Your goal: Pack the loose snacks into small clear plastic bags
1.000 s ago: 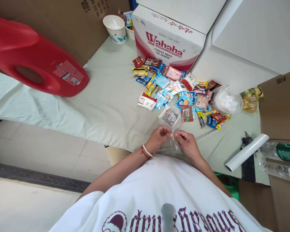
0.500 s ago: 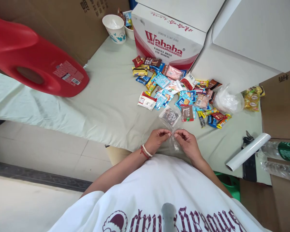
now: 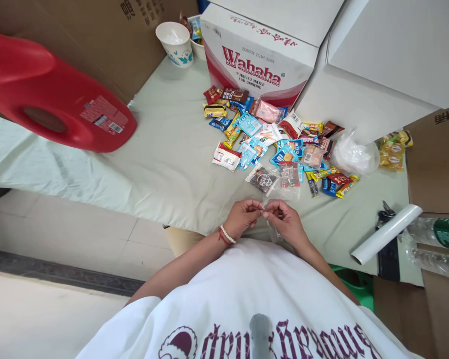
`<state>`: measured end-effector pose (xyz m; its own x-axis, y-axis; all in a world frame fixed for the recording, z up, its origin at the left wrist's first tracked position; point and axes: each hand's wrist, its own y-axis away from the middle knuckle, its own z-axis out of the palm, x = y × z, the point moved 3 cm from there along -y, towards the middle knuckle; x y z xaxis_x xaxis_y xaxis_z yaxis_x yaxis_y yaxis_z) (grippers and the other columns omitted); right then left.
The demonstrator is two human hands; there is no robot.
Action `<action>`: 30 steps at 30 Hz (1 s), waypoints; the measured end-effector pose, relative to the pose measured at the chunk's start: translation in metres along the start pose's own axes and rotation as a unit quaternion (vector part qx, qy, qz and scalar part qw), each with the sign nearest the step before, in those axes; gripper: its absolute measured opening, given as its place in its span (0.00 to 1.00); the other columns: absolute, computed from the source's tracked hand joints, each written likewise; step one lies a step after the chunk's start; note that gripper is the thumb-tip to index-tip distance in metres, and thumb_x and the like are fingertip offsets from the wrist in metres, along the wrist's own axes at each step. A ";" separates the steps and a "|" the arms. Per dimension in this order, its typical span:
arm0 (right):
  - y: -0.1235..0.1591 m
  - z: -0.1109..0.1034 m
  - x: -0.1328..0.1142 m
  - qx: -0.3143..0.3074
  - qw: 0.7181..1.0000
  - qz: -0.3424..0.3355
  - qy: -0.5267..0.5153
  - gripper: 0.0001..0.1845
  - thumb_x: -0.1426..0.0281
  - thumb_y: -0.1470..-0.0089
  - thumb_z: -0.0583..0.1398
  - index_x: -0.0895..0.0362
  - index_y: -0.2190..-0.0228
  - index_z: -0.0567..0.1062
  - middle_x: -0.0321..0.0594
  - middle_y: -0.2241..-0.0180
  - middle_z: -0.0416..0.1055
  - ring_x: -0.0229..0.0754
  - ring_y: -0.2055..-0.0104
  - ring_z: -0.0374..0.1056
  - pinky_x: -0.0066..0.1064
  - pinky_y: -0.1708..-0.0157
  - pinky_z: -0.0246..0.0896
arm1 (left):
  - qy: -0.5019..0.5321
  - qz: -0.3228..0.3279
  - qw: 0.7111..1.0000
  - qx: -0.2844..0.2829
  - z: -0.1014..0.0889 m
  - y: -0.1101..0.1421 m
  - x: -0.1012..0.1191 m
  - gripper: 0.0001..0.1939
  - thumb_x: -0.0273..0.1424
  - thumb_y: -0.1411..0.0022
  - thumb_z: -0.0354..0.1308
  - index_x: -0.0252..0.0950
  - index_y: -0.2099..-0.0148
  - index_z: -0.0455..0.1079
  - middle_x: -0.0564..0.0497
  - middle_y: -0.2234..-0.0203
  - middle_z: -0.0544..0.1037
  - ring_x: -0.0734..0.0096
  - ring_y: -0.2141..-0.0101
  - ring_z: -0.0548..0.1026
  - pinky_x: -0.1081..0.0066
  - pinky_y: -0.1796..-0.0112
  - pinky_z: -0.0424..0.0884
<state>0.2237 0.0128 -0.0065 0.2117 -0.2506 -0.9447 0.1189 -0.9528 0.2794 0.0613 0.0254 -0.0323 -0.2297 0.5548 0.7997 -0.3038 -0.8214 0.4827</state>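
Close to my body, at the table's front edge, my left hand (image 3: 244,217) and my right hand (image 3: 285,219) meet fingertip to fingertip. Both pinch a clear plastic bag (image 3: 290,192), gathered thin between the fingers. Its far part spreads over the cloth and over a brown-red snack packet (image 3: 290,174), while a crumpled end hangs below my right fingers. A packet with a dark print (image 3: 262,178) lies just beyond my left fingertips. Farther back is a pile of small wrapped snacks (image 3: 250,124) in several colours.
A red jug (image 3: 112,124) stands at left. Behind the snacks are a Wahaha carton (image 3: 254,65) and a paper cup (image 3: 175,46). To the right are a bundle of clear plastic bags (image 3: 353,154), a white roll (image 3: 387,234) and plastic bottles (image 3: 443,232).
The bag's far part has swung right, from the dark-print packet onto the brown-red one. My fingertips have drawn closer together, and the view has shifted slightly.
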 end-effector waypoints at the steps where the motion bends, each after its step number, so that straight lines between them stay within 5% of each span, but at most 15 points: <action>1: 0.000 0.000 0.001 -0.001 1.000 -0.002 0.006 0.14 0.58 0.47 0.69 0.54 0.64 0.77 0.34 0.72 0.70 0.37 0.72 0.61 0.29 0.70 0.57 | 0.001 0.000 1.000 0.004 0.000 -0.001 0.000 0.18 0.40 0.53 0.71 0.33 0.65 0.74 0.58 0.81 0.72 0.83 0.85 0.62 0.76 0.82 0.55; 7: -0.003 -0.003 0.004 0.036 0.999 -0.002 0.018 0.12 0.59 0.46 0.66 0.55 0.67 0.80 0.37 0.70 0.74 0.37 0.72 0.62 0.30 0.70 0.58 | 0.005 -0.009 1.000 -0.009 0.002 0.001 0.001 0.21 0.45 0.50 0.71 0.33 0.63 0.76 0.57 0.79 0.74 0.80 0.84 0.67 0.75 0.80 0.58; 12: -0.001 -0.003 0.002 0.027 0.999 0.018 0.003 0.11 0.60 0.47 0.66 0.55 0.68 0.77 0.35 0.71 0.71 0.37 0.72 0.61 0.29 0.69 0.59 | -0.009 0.003 1.000 0.019 0.000 -0.003 -0.001 0.18 0.40 0.54 0.73 0.33 0.66 0.76 0.56 0.80 0.75 0.80 0.82 0.66 0.74 0.77 0.62; 16: 0.006 -0.011 -0.003 0.020 0.988 0.052 -0.141 0.10 0.62 0.49 0.65 0.53 0.71 0.73 0.37 0.65 0.73 0.39 0.68 0.66 0.31 0.66 0.65 | 0.065 0.032 0.994 0.080 -0.012 -0.003 0.004 0.14 0.34 0.54 0.73 0.34 0.68 0.74 0.53 0.71 0.79 0.77 0.72 0.72 0.75 0.70 0.69; 21: 0.014 -0.034 0.009 0.073 0.931 0.118 -0.337 0.09 0.66 0.54 0.65 0.52 0.71 0.70 0.37 0.61 0.77 0.42 0.63 0.73 0.34 0.63 0.73 | 0.257 -0.032 0.962 0.083 -0.025 0.002 0.011 0.14 0.28 0.50 0.72 0.36 0.67 0.68 0.52 0.69 0.78 0.70 0.63 0.78 0.65 0.58 0.78; 25: 0.021 -0.046 0.029 0.130 0.901 0.146 -0.387 0.09 0.69 0.55 0.66 0.51 0.70 0.72 0.34 0.67 0.77 0.38 0.68 0.74 0.30 0.66 0.73 | 0.311 -0.038 0.937 0.151 -0.038 0.003 0.015 0.10 0.20 0.48 0.65 0.35 0.68 0.66 0.54 0.74 0.74 0.79 0.72 0.73 0.76 0.67 0.73; 30: 0.033 -0.060 0.043 0.148 0.929 0.137 -0.311 0.13 0.67 0.55 0.70 0.52 0.71 0.70 0.35 0.70 0.77 0.41 0.67 0.77 0.34 0.65 0.75 | 0.318 -0.041 0.935 0.155 -0.047 0.007 0.024 0.10 0.18 0.54 0.60 0.34 0.67 0.69 0.54 0.75 0.71 0.79 0.75 0.68 0.80 0.77 0.61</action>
<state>0.2946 -0.0190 -0.0273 -0.4167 -0.4543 -0.7874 -0.1472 -0.8210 0.5516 0.0099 0.0387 -0.0267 -0.7501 0.5029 0.4294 -0.0846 -0.7169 0.6920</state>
